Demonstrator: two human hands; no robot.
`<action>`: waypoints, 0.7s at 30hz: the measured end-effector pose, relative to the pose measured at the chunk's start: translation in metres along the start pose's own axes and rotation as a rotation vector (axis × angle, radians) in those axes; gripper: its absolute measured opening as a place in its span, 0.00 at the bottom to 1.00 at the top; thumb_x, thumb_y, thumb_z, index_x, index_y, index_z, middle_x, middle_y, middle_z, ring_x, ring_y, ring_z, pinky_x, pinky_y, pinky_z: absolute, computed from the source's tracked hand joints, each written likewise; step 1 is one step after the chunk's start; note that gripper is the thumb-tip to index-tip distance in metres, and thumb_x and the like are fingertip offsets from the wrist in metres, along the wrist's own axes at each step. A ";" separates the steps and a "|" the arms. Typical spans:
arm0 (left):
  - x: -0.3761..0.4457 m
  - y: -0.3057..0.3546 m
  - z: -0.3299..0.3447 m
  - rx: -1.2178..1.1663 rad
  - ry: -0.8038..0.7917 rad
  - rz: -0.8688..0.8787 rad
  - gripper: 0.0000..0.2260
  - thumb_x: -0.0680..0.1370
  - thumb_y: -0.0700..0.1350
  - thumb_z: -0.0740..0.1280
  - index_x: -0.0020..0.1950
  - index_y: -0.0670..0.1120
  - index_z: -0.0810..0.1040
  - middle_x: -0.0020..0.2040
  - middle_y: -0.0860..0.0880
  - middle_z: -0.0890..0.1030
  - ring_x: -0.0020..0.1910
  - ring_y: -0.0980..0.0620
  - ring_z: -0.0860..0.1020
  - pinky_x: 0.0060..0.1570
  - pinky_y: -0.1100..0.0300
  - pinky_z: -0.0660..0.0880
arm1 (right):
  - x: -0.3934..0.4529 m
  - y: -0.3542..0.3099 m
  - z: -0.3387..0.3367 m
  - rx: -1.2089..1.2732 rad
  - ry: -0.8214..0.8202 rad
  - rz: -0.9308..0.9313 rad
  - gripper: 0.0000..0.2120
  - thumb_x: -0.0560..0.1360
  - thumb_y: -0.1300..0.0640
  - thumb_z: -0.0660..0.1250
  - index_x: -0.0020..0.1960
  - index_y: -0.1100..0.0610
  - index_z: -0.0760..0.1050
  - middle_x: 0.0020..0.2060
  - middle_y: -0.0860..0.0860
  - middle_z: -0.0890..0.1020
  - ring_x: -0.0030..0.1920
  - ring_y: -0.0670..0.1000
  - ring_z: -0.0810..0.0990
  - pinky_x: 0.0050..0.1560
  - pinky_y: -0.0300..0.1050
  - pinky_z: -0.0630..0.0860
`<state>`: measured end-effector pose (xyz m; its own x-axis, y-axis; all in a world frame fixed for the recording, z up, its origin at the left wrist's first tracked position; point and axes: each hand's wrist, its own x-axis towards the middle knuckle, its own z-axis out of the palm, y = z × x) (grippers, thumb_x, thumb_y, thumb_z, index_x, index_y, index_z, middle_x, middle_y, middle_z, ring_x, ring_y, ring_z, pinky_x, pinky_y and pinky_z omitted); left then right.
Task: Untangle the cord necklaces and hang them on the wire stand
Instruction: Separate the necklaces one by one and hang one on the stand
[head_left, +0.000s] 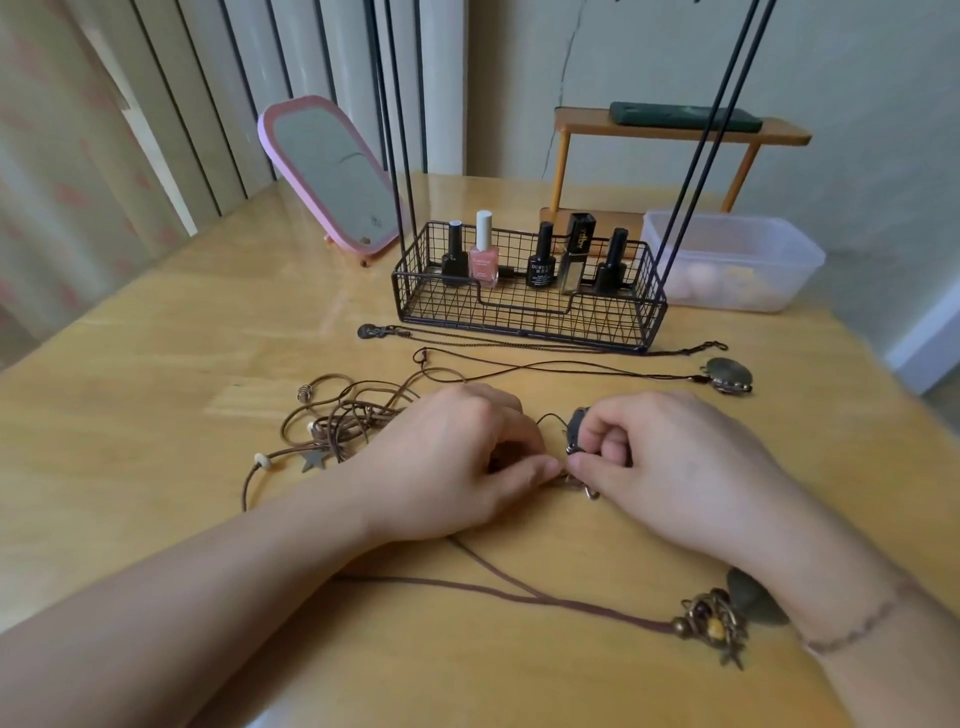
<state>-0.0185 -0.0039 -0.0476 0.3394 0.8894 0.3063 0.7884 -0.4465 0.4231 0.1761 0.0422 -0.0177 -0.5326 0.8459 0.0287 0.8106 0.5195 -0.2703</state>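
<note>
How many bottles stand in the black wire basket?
5, in a row along the wire basket: black bottle, pink polish, black, tall dark-gold tube, black. None appears hidden.

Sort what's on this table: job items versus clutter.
Job: tangled brown cords; dark pendant pinched by right hand; left hand; two laid-out necklaces; beaded necklace; wire stand.

Clutter: pink mirror; polish bottles; plastic tub; wooden shelf.

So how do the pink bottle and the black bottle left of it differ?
The pink bottle is clear glass with a white cap; the black bottle is dark all over, cap included. The pink one looks wider and stands taller. Both stand upright in the wire basket.
</note>
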 end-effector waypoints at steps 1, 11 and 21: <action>0.002 0.002 0.002 0.013 0.002 -0.029 0.10 0.77 0.58 0.67 0.45 0.53 0.82 0.37 0.58 0.76 0.39 0.58 0.73 0.42 0.55 0.76 | 0.001 0.000 0.002 -0.003 -0.004 0.010 0.09 0.75 0.43 0.69 0.40 0.45 0.75 0.34 0.41 0.79 0.39 0.41 0.76 0.35 0.42 0.69; 0.001 0.011 0.005 -0.040 0.001 -0.212 0.04 0.76 0.52 0.73 0.48 0.54 0.83 0.40 0.56 0.81 0.41 0.57 0.77 0.46 0.59 0.75 | 0.000 0.008 -0.015 0.306 -0.063 0.066 0.08 0.76 0.53 0.70 0.38 0.49 0.77 0.26 0.43 0.80 0.26 0.42 0.75 0.34 0.40 0.74; -0.002 0.010 0.001 -0.170 0.060 -0.171 0.04 0.78 0.43 0.66 0.45 0.51 0.75 0.37 0.57 0.75 0.36 0.60 0.72 0.37 0.69 0.65 | -0.001 0.005 -0.012 0.767 -0.044 0.028 0.09 0.69 0.66 0.70 0.32 0.58 0.78 0.38 0.51 0.86 0.35 0.45 0.82 0.34 0.37 0.74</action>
<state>-0.0103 -0.0100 -0.0451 0.1735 0.9483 0.2658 0.7326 -0.3047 0.6087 0.1833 0.0448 -0.0078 -0.5367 0.8435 -0.0218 0.4365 0.2554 -0.8627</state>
